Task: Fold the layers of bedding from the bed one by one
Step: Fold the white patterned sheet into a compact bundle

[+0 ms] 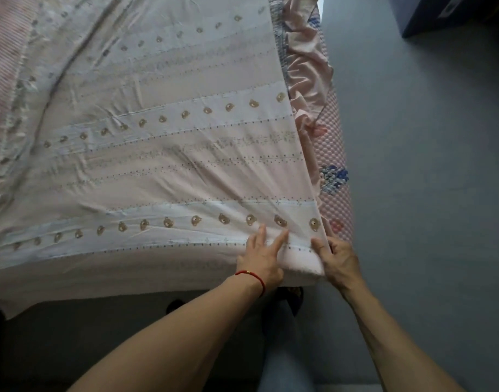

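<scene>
Bear-print sheet (157, 137), pale pink, spread flat over the bed — near corner at the mattress edge: my left hand (261, 261) presses it down with fingers spread straight, my right hand (337, 257) pinches the corner fold, beside the quilted pink mattress side (334, 154).

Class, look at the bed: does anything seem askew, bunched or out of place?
Yes. Along the bed's right side, a pink ruffled cloth lies bunched and crumpled, baring the quilted mattress. The bear-print sheet is creased, with wrinkles fanning from the near corner, where the left hand presses and the right hand grips.
</scene>
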`<action>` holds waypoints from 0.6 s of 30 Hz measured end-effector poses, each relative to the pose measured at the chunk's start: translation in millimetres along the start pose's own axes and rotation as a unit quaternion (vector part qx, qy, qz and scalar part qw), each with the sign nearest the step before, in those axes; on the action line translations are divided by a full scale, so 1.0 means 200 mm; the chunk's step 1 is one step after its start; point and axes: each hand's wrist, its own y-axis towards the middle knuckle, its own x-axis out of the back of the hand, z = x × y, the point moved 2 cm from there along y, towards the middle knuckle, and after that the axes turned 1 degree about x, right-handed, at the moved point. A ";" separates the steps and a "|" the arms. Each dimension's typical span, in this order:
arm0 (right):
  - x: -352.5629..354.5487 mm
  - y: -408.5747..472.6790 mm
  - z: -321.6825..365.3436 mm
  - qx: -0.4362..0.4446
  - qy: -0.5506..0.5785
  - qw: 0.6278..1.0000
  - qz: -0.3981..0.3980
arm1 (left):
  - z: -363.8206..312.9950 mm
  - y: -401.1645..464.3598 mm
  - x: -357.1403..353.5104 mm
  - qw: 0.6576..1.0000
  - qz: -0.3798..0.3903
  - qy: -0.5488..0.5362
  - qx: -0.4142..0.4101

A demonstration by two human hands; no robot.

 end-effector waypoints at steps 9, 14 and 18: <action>0.13 0.04 -0.27 -0.069 -0.130 0.989 -0.018 | 0.02 0.03 -0.16 0.989 0.127 -0.025 -0.075; 0.10 0.10 -0.35 -0.135 -0.229 0.964 0.003 | 0.25 0.00 -0.19 0.993 0.086 -0.078 -0.019; 0.02 -0.02 -0.29 -0.188 -0.358 0.914 -0.021 | 0.51 -0.09 -0.12 0.990 0.019 -0.124 0.061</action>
